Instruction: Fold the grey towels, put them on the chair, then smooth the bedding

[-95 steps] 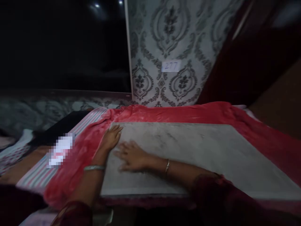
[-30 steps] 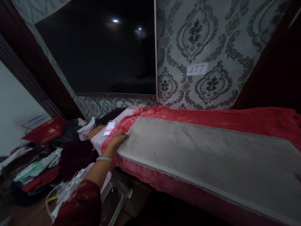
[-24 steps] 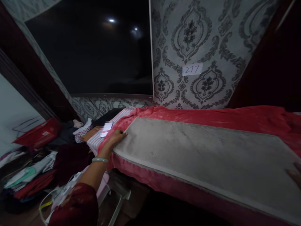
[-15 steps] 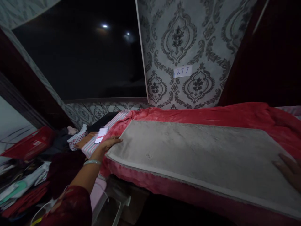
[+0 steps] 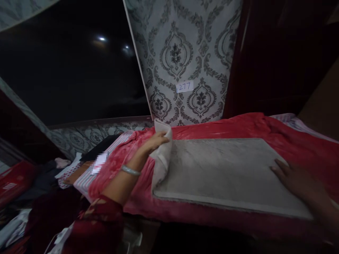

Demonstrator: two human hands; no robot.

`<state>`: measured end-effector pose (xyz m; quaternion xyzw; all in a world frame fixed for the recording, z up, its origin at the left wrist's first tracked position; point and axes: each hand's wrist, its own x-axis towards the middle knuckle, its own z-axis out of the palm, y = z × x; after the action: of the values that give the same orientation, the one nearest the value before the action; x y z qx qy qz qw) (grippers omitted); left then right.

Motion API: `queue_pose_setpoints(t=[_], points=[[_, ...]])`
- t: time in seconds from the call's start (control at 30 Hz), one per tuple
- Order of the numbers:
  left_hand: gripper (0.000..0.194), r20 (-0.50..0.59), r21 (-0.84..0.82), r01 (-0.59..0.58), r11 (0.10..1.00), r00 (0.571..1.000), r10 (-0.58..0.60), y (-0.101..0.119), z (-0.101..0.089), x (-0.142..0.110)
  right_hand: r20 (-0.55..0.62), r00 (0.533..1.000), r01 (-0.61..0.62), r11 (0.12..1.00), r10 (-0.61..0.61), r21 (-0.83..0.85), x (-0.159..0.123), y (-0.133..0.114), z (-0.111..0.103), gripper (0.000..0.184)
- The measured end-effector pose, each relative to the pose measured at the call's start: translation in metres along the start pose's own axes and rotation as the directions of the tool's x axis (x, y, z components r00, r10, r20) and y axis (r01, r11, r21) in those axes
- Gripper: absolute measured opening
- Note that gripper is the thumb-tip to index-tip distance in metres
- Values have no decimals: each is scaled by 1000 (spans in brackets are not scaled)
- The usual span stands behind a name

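A grey plush floor mat [image 5: 217, 173] lies lengthwise on a red fleece blanket [image 5: 230, 123]. Its left end is raised and curls over toward the middle, showing a paler underside. My left hand [image 5: 156, 141], with a bangle at the wrist, is closed on that raised end. At the mat's right end, my right hand [image 5: 296, 180] rests on the surface with fingers stretched out. Part of the right hand is dim and blurred.
Striped cloth [image 5: 87, 178] shows under the blanket's left side, with a blurred white paper [image 5: 99, 163] on it. Clothes pile up at lower left near a red bag [image 5: 16, 180]. Behind hang a large dark television [image 5: 74, 70] and a "277" label [image 5: 184, 86] on patterned wallpaper.
My left hand has gone from resting at the mat's left edge to gripping it, lifting it up and rightward into a fold. The view has turned right.
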<state>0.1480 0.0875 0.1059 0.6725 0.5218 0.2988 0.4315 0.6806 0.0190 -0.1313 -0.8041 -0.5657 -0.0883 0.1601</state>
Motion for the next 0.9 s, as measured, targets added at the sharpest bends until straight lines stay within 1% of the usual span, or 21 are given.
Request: queue_pose_setpoints(t=[0.03, 0.07, 0.1, 0.17, 0.23, 0.27, 0.33, 0.4, 0.43, 0.5, 0.53, 0.57, 0.6, 0.63, 0.67, 0.7, 0.73, 0.77, 0.83, 0.87, 0.9], points=[[41, 17, 35, -13, 999, 1000, 12, 3, 27, 10, 50, 999, -23, 1000, 22, 11, -2, -6, -8, 74], [41, 18, 156, -31, 987, 999, 29, 4, 54, 18, 101, 994, -46, 999, 44, 19, -4, -11, -16, 73], [42, 48, 294, -14, 956, 999, 0, 2, 82, 25, 141, 988, -66, 998, 63, 22, -6, -17, -23, 72], [40, 101, 363, -4, 932, 994, -35, -7, 131, 34, 178, 980, -88, 996, 84, 17, -9, -25, -35, 68], [44, 113, 409, 7, 913, 992, -58, -19, 167, 37, 178, 981, -87, 996, 82, 19, -11, -30, -41, 66], [48, 109, 426, 9, 905, 992, -61, -25, 178, 37, 174, 982, -82, 996, 77, 22, -12, -32, -43, 66], [53, 99, 452, 1, 892, 994, -51, -33, 188, 37, 172, 982, -81, 996, 74, 34, -13, -33, -46, 64], [52, 102, 465, -16, 885, 994, -35, -36, 188, 36, 143, 985, -105, 994, 99, 40, -15, -34, -50, 61], [51, 104, 469, -26, 883, 994, -26, -36, 186, 35, 92, 990, -110, 993, 105, 46, -15, -36, -52, 58], [48, 106, 473, -46, 880, 994, -4, -33, 183, 35, -49, 997, -60, 992, 66, 110, -16, -46, -57, 52], [48, 105, 475, -57, 878, 994, 8, -31, 182, 34, -110, 994, -6, 983, 26, 182, -16, -55, -60, 50], [47, 102, 477, -67, 876, 995, 20, -28, 183, 34, -138, 990, 53, 956, -13, 287, -16, -68, -62, 48], [46, 100, 480, -77, 874, 994, 33, -26, 185, 33, -116, 992, 91, 900, -45, 426, -15, -85, -64, 46], [46, 99, 482, -89, 872, 994, 47, -24, 188, 32, -51, 996, 87, 809, -71, 581, -15, -104, -64, 46], [47, 102, 483, -104, 869, 993, 62, -21, 192, 30, 61, 994, 19, 691, -91, 723, -14, -126, -64, 44], [50, 112, 483, -123, 867, 991, 78, -20, 197, 28, 193, 974, -99, 550, -116, 829, -14, -148, -63, 43], [55, 133, 480, -145, 865, 987, 92, -18, 201, 25, 308, 940, -220, 425, -150, 878, -13, -170, -61, 41], [60, 167, 471, -176, 865, 980, 108, -18, 204, 21, 384, 905, -300, 364, -185, 882, -11, -190, -59, 39], [62, 247, 421, -246, 873, 957, 151, -19, 204, 14, 431, 878, -337, 369, -209, 866, -8, -220, -54, 36], [59, 266, 387, -276, 880, 947, 180, -21, 200, 10, 422, 884, -319, 398, -201, 860, -6, -230, -52, 35], [54, 256, 357, -297, 886, 943, 213, -24, 191, 7, 403, 896, -297, 423, -186, 856, -4, -237, -51, 34]])
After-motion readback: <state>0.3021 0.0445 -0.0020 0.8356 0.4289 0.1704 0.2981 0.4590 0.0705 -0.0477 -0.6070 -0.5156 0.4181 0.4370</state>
